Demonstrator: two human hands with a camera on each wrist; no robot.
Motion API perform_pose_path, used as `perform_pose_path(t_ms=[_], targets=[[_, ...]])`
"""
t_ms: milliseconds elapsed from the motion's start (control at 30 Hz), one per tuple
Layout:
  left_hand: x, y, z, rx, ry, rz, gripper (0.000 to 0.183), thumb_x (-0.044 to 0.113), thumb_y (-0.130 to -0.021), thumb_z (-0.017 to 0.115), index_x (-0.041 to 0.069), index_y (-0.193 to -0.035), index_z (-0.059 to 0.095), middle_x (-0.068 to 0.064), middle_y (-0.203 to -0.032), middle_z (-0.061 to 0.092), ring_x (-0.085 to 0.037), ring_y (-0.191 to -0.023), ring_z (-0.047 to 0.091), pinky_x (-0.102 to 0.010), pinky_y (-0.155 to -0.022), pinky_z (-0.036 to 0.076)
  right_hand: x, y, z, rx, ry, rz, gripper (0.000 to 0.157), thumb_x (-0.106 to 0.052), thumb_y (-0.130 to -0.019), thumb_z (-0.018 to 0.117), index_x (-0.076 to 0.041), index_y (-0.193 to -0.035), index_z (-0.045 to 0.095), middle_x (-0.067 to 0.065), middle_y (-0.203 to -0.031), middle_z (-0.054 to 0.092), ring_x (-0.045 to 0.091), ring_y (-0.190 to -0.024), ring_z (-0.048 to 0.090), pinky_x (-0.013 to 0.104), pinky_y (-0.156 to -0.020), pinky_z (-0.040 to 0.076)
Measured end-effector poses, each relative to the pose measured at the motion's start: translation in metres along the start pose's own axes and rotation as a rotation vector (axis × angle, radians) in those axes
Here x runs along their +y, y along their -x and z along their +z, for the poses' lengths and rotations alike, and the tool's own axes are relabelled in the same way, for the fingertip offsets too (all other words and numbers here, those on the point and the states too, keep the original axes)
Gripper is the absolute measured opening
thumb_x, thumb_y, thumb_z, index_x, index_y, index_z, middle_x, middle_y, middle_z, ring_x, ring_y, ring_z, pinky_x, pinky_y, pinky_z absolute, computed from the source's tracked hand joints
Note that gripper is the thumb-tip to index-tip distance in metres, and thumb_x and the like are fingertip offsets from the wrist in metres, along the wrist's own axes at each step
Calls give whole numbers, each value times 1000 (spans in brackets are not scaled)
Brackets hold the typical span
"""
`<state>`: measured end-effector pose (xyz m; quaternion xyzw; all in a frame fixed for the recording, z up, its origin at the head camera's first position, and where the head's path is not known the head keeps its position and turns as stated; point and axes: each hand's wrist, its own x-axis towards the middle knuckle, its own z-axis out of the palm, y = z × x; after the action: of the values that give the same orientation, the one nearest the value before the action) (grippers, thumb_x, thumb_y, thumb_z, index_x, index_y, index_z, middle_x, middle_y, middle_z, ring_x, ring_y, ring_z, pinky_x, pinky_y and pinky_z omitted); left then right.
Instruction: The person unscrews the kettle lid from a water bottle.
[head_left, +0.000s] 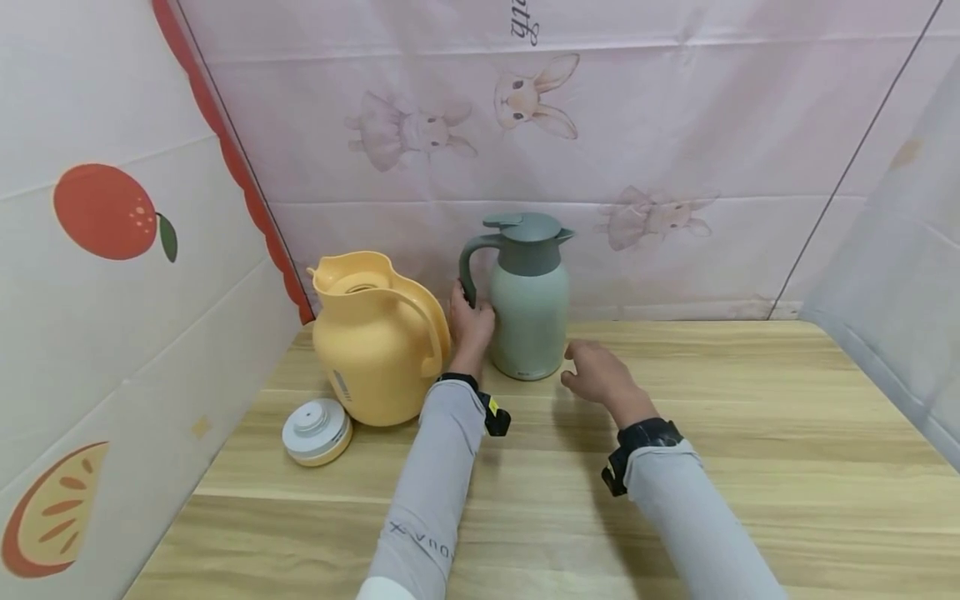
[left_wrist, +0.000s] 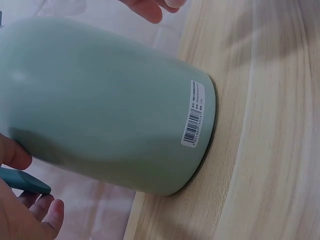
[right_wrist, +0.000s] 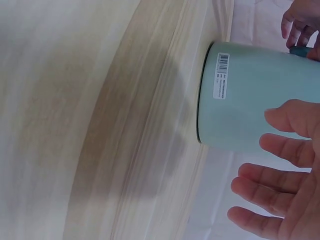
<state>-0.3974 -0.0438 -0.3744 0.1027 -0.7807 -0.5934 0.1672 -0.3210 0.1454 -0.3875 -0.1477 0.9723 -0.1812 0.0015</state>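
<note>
A green thermos jug (head_left: 529,321) stands upright on the wooden table by the back wall, its lid on and its spout to the right. My left hand (head_left: 472,323) is at the lower end of its handle (head_left: 468,267), with the thumb on one side and the fingers on the other. Just right of the jug's base, my right hand (head_left: 597,372) holds nothing. Its fingers (right_wrist: 265,195) are spread and loosely bent in the right wrist view. A barcode label (left_wrist: 193,114) shows low on the jug.
Left of my left forearm stands a yellow thermos jug (head_left: 371,358), uncovered at the top. Its round stopper (head_left: 317,431), white over yellow, lies on the table (head_left: 787,467) in front of it. Walls with printed sheets (head_left: 652,100) enclose the table at the back and sides.
</note>
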Motion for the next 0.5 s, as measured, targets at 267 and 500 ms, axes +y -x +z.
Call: perform_pose_path(t_ms=[267,500], targets=[[-3,-3,-2,22,90,-20,39,7,-91,55,9,-126,37,-12,-124,48,-24,-113,43,-40,-98,33,-3,-1,4,-12,8,11,37,-16,-88,60,6,-117,53,20,-116,56,37,-107,52,46,-85,44],[-3,2,-1,113,114,-44,23,11,-90,53,6,-109,42,-10,-97,50,-25,-96,47,-38,-88,37,-3,2,1,-17,6,-11,36,-16,-87,60,6,-116,54,20,-114,56,36,-105,53,46,-84,44]])
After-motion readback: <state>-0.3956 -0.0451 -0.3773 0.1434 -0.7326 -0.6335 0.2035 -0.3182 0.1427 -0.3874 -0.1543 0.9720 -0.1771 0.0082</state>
